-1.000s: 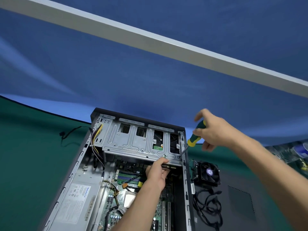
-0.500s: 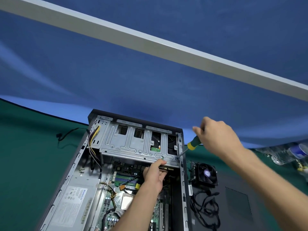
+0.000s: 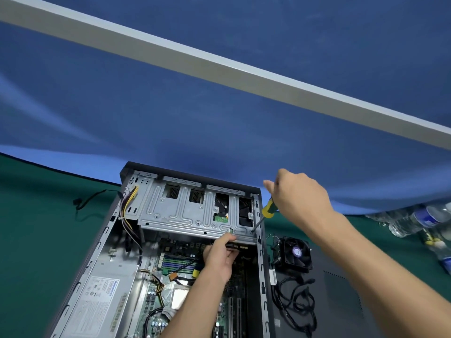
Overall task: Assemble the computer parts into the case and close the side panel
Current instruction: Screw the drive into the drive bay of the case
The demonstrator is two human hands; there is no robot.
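A: Entry. Open computer case (image 3: 170,252) lies on its side on the green tabletop (image 3: 36,240). Change over the last second?

B: Small. The right hand (image 3: 300,193) has slid a little along the screwdriver (image 3: 267,208), so its fingers now cover more of the green-and-yellow handle. The tip stays planted at the screw hole at the right front corner of the drive cage (image 3: 185,211), about 1 o'clock from the left hand. The view has dipped slightly, nothing else.

A: Hand states?

B: Right hand is wrapped round the handle. Left hand (image 3: 219,254) still pinches a dark flat part at the cage's lower front edge, thumb on top; I cannot tell what the part is.

A: Reading for the task?

B: Likely driving the cage's mounting screw, with the left hand steadying things. No visible progress in seating; the screw is too small to judge.

A: What remains?

B: Plenty, by the look of it. The CPU cooler fan (image 3: 294,256) sits outside the case at 3 o'clock, on the dark side panel (image 3: 341,301), its cable (image 3: 292,303) loose beside it. The power supply (image 3: 97,296) is in the case at 8 o'clock.
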